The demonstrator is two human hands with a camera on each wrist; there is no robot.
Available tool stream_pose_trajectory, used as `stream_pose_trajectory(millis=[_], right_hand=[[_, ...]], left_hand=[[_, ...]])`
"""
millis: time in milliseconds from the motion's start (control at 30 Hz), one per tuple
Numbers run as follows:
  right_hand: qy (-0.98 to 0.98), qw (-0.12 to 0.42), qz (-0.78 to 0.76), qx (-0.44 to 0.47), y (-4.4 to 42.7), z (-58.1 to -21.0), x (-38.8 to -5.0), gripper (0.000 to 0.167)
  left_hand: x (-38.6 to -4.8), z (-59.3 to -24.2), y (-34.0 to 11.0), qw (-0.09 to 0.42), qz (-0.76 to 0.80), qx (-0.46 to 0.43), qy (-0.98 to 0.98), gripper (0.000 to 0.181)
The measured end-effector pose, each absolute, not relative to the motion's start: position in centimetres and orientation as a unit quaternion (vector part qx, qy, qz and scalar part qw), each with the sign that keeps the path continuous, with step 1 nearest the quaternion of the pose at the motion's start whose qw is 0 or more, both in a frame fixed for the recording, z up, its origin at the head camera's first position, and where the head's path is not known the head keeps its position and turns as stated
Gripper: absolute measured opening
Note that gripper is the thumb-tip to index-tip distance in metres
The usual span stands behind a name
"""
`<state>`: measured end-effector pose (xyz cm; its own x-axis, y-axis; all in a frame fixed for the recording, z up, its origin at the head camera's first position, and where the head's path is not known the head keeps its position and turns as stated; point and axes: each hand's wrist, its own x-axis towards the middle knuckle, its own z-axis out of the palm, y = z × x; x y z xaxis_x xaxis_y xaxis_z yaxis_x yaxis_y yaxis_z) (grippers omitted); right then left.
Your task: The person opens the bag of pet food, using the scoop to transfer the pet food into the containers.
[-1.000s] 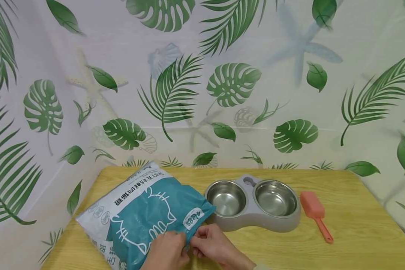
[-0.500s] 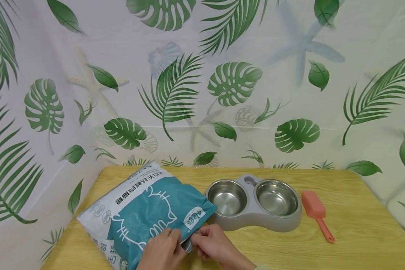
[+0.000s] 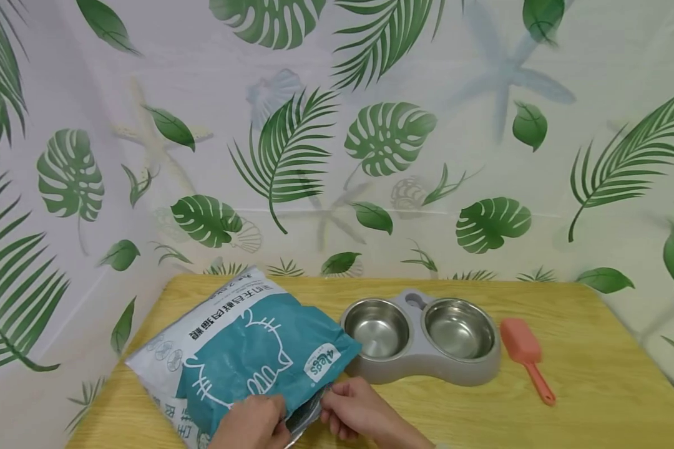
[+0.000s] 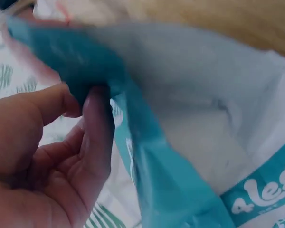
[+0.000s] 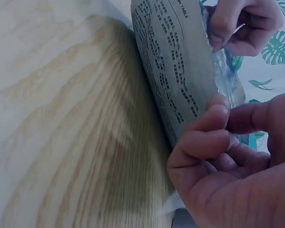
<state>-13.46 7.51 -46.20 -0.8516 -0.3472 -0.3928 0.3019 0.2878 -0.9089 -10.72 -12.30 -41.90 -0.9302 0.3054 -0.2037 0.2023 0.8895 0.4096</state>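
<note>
A large teal and white cat food bag [image 3: 241,349] with a line-drawn cat lies on the left of the table, its mouth facing me. My left hand [image 3: 253,424] pinches the near edge of the mouth; in the left wrist view its thumb and fingers hold the teal film [image 4: 161,175], and the grey inside shows. With thumb and fingertips my right hand [image 3: 365,408] pinches the mouth's right end, beside the printed "4legs" corner. The right wrist view shows the bag's printed back [image 5: 171,66] and both hands on the edge. The bag's contents cannot be made out.
A grey double feeder [image 3: 421,365] with two steel bowls stands right of the bag, close to its corner. Farther right lies a coral scoop [image 3: 522,343], handle toward me. The wood-grain table [image 3: 590,362] meets a leaf-patterned cloth [image 3: 393,249] at the back.
My left hand has moved left and down, away from the right hand. The bag's mouth has parted, and its silvery inside now shows between the hands. The right hand has hardly moved.
</note>
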Motion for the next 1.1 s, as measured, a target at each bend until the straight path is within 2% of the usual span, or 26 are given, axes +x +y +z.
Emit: stream_pose_trajectory(millis=[67, 367, 567, 667, 833, 900, 1100], right_hand=[[0.759, 0.278, -0.589, -0.023, 7.7, -46.3, -13.5, 0.024], [0.767, 0.296, -0.569, -0.029, 8.1, -47.0, -13.1, 0.032], [0.808, 0.218, -0.546, -0.038, 8.2, -46.7, -13.7, 0.051], [0.817, 0.195, -0.540, -0.048, 8.4, -46.6, -13.9, 0.050], [0.817, 0.197, -0.538, -0.071, 9.0, -46.8, -13.9, 0.044], [0.815, 0.199, -0.539, -0.073, 9.1, -46.9, -13.9, 0.042], [0.815, 0.221, -0.533, -0.058, 9.0, -47.0, -13.9, 0.041]], left_hand=[[-10.9, -41.7, -12.7, 0.131, 0.218, 0.123, 0.959, 0.023], [-10.6, -40.9, -14.5, 0.040, 0.263, 0.116, 0.957, 0.025], [-10.3, -40.6, -14.3, 0.027, 0.252, 0.122, 0.959, 0.025], [-10.1, -40.4, -14.0, 0.012, 0.247, 0.124, 0.961, 0.027], [-10.2, -39.7, -14.1, -0.034, 0.254, 0.088, 0.963, 0.031], [-10.6, -39.4, -14.4, -0.032, 0.263, 0.069, 0.962, 0.030], [-11.6, -39.2, -15.0, 0.035, 0.234, 0.069, 0.969, 0.015]])
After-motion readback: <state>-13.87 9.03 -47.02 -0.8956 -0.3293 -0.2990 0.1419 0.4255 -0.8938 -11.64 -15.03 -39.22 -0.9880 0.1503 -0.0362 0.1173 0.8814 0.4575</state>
